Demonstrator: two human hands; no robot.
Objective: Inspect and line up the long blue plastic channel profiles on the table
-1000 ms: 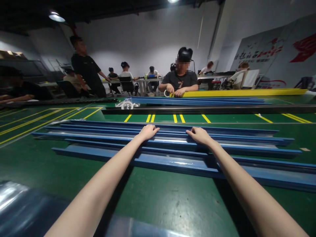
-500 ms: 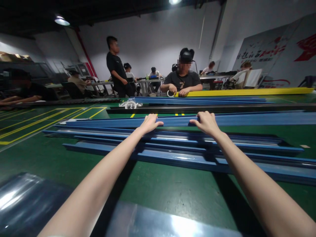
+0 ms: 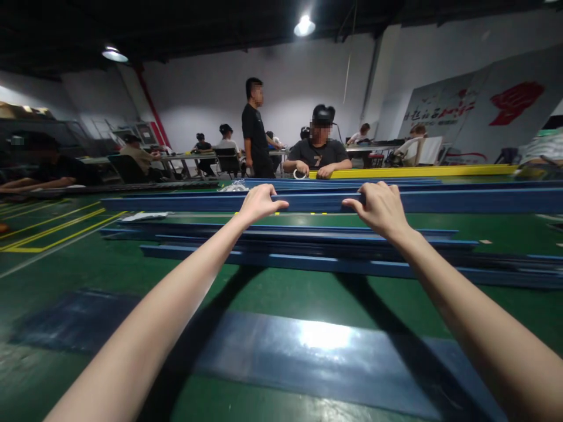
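Both my arms reach forward over a green surface (image 3: 272, 293). My left hand (image 3: 259, 202) and my right hand (image 3: 380, 206) are each closed round one long blue strip (image 3: 461, 200), which hangs level above a pile of similar blue strips (image 3: 308, 243) lying flat. The held strip runs from the left to beyond the right edge of view. A flat dark blue shiny sheet (image 3: 316, 351) lies close to me, under my forearms.
Across the surface a seated person (image 3: 317, 153) holds a yellow strip (image 3: 417, 171) and a tape roll. Another person (image 3: 255, 136) stands behind, with others seated at far tables. Yellow floor-style lines (image 3: 53, 225) mark the left. A clear plastic wrapper (image 3: 233, 186) lies beyond the strips.
My hands closed on the farthest blue strip and lifted it off the pile, higher each frame. The standing person walked from left toward the middle. My view tilted up.
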